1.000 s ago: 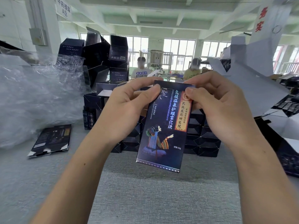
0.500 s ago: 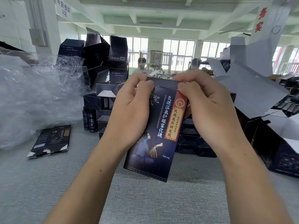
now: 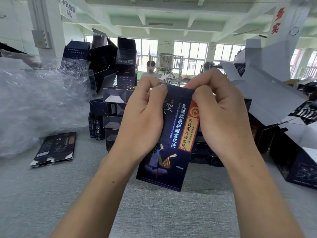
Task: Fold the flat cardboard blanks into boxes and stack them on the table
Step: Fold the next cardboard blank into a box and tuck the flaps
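Observation:
I hold a dark blue printed box [image 3: 169, 145] upright above the grey table [image 3: 154, 212]. It carries a figure drawing and a red label strip. My left hand [image 3: 142, 115] grips its upper left side, thumb pressed on the top edge. My right hand [image 3: 221, 112] grips the upper right corner, fingers curled over the top end. The box's top end is hidden behind my fingers. A pile of folded dark boxes [image 3: 113, 107] stands behind it. A flat blank [image 3: 54, 148] lies on the table at the left.
Crumpled clear plastic wrap [image 3: 37, 103] fills the left side. Two small dark bottles [image 3: 96, 127] stand by the pile. Large opened cardboard pieces [image 3: 267, 93] and dark cartons [image 3: 295, 162] crowd the right. A person sits behind the pile by the windows.
The box has tilted and dropped slightly while both hands closed in on its top end. My fingers now curl tighter over the top edge.

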